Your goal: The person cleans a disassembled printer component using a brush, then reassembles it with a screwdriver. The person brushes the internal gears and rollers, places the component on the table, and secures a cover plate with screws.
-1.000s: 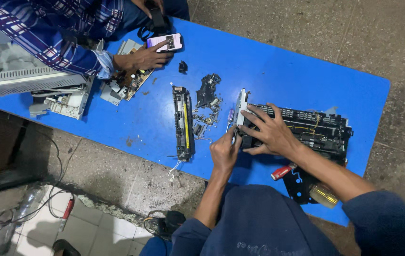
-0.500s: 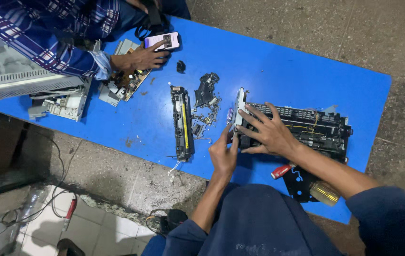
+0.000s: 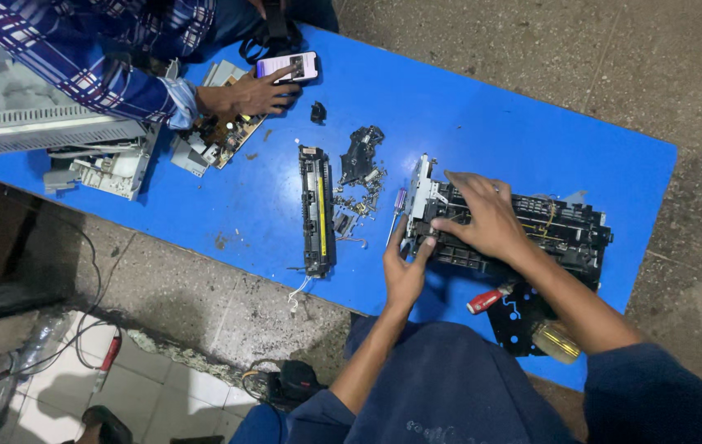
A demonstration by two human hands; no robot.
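- Our right hand still presses flat on the black printer frame.
- Our left hand has shifted slightly, fingers pinching the frame's near end.

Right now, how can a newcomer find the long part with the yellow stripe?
Start at the blue table. Left of the person's left hand lies a long black unit, alone and untouched. Its yellow stripe sets it apart from the scattered small black parts beside it.
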